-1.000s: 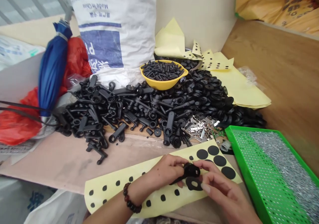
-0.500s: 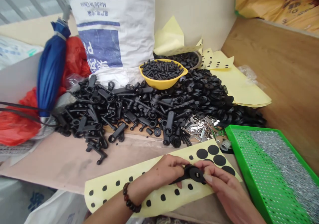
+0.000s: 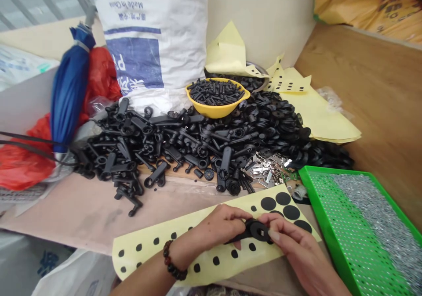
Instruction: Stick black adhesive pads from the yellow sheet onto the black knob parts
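Observation:
A black plastic crank handle (image 3: 259,229) with a round disc at its end is held between my two hands, above a sheet of yellow backing paper. My left hand (image 3: 219,225), with a beaded bracelet at the wrist, is closed around the arm of the handle from the left. On the disc's right edge, my right hand (image 3: 293,239) pinches with thumb and fingertips. A small light slot shows in the disc's face. Beneath the hands, the sticker sheet (image 3: 165,261) carries small black dots and several larger black circles at its right end.
Behind the sheet lies a heap of black plastic handles (image 3: 158,155) and discs, with metal clips (image 3: 270,168) beside it. A yellow bowl (image 3: 216,110) holds black ribbed pieces. At right stands a green tray (image 3: 329,225) of small metal parts. A white sack (image 3: 178,37) and blue umbrella (image 3: 70,94) are behind.
The whole view has shifted very slightly. Both hands keep the same hold on the crank handle, with hardly any visible movement.

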Motion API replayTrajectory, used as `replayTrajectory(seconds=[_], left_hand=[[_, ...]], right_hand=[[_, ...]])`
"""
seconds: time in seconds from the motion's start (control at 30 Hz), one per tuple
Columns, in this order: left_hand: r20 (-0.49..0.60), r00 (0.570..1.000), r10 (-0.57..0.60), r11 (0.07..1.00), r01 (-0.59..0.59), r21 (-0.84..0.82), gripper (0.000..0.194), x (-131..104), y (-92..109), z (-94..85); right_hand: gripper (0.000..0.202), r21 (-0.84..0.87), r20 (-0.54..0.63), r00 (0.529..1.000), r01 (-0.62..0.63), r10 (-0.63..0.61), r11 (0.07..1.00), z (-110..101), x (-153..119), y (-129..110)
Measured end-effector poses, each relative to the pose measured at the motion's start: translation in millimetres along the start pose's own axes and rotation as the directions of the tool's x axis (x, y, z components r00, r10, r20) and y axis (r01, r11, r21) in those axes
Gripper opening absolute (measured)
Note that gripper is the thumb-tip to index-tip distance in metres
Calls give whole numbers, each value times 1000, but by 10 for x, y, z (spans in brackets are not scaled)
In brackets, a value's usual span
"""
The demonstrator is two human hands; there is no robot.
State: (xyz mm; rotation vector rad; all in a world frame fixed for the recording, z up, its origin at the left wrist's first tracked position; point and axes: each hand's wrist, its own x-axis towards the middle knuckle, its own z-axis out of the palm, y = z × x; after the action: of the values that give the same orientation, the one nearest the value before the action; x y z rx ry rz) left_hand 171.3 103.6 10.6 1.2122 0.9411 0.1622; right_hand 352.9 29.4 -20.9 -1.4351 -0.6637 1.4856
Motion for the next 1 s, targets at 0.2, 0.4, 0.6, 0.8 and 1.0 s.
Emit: replayTrajectory(seconds=[0.2, 0.4, 0.6, 0.8, 1.0], left_hand=[[8, 1000, -9, 1000, 9, -6, 40, 3, -21, -2], [-4, 1000, 6, 999, -6, -34, 35, -18, 4, 14], [32, 999, 10, 1000, -10, -11, 36, -32, 53, 18], [28, 1000, 10, 1000, -9, -10, 37, 9, -16, 6], [-8, 1000, 17, 999, -17, -29, 34, -1, -11, 7]], right_hand=[[30, -12, 13, 1000, 17, -16, 1000, -20, -15, 28], [29, -44, 30, 998, 57, -55, 997, -25, -8, 31], [31, -84, 29, 995, 96, -94, 992, -34, -8, 29], [29, -73, 39, 994, 100, -97, 992, -60, -2, 51], [29, -65, 67, 995, 80, -76, 995, -62, 14, 49]])
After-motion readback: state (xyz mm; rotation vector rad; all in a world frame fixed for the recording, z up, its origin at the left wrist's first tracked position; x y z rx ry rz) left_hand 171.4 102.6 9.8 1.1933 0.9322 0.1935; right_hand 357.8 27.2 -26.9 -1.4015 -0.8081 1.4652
